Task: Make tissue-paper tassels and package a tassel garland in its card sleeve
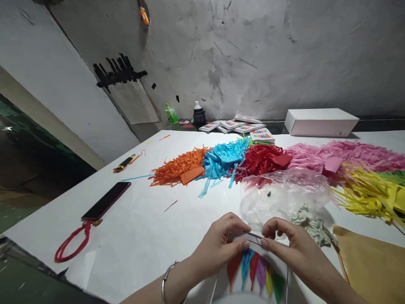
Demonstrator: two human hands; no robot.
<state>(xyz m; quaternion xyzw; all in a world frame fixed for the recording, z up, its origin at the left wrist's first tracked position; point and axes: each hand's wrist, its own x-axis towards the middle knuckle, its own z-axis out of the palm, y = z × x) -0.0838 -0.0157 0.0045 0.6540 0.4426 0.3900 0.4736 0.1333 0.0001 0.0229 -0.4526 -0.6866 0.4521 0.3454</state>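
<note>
My left hand (226, 238) pinches the upper edge of a pale flat packet (249, 285) between thumb and fingers. At the other end of that edge, my right hand (286, 240) pinches with thumb and forefinger. A thin dark line runs along the edge between my fingertips. Orange, blue, red, purple, yellow and green tassel shapes show on the packet's front; whether they are printed or real, I cannot tell. Beyond my hands lies a crumpled clear plastic bag (284, 194), with a bundle of grey-green strips (311, 223) beside it.
Fringed paper lies across the white table (152, 253): orange (180, 164), blue (224, 158), red (261, 160), pink (357, 154), yellow (370, 196). A phone (106, 200), cutter (124, 163), brown envelope (373, 261), white box (321, 122) and several flat packs (232, 124) surround the workspace.
</note>
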